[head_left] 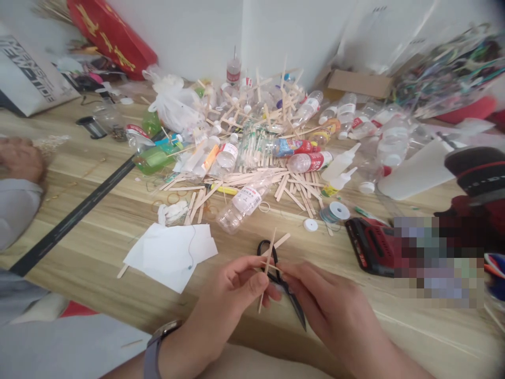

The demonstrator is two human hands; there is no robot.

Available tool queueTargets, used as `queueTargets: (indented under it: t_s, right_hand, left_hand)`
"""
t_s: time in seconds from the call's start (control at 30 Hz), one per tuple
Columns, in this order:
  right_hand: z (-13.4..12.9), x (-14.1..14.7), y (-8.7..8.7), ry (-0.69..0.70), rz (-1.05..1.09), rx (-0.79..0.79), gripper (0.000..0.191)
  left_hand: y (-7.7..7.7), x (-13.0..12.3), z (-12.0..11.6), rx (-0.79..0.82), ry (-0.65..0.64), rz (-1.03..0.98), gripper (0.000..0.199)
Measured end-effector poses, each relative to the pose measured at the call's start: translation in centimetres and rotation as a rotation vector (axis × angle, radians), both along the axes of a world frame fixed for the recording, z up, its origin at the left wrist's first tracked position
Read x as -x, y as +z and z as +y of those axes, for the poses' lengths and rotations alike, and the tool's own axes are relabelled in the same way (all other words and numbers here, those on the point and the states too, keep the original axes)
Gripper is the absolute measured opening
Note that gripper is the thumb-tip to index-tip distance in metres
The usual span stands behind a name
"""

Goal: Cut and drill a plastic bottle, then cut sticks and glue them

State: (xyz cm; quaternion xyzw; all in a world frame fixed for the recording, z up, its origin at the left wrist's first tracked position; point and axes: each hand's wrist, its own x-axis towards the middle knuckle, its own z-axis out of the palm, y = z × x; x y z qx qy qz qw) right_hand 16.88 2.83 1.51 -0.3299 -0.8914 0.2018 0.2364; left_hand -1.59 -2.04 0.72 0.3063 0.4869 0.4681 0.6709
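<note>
My left hand [236,289], with a watch on the wrist, pinches a flat wooden stick [270,251] that stands nearly upright between thumb and fingers. A thin, short wooden piece [271,266] crosses that stick. Its right end is in the closed fingertips of my right hand [327,300]. Black-handled scissors [295,305] lie on the table just beneath and between both hands, blades pointing toward the front edge. Another wooden stick [282,240] rests beside the scissor handles.
White paper sheets [169,252] lie to the left. Plastic bottles [244,202] and many wooden sticks are piled behind. A red and black power tool [371,247] is at the right. Another person's hand [19,158] rests at the far left, beyond a dark strip [79,210].
</note>
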Motion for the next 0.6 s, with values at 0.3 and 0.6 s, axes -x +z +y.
queueTargets:
  t_s: [0.3, 0.6]
  right_hand:
    - [-0.9, 0.6, 0.8, 0.057, -0.051, -0.449, 0.023]
    - [-1.4, 0.8, 1.6, 0.072, 0.068, 0.025, 0.020]
  left_hand:
    - [0.6, -0.1, -0.2, 0.051, 0.027, -0.111, 0.023]
    - [0.9, 1.3, -0.5, -0.153, -0.163, 0.229, 0.011]
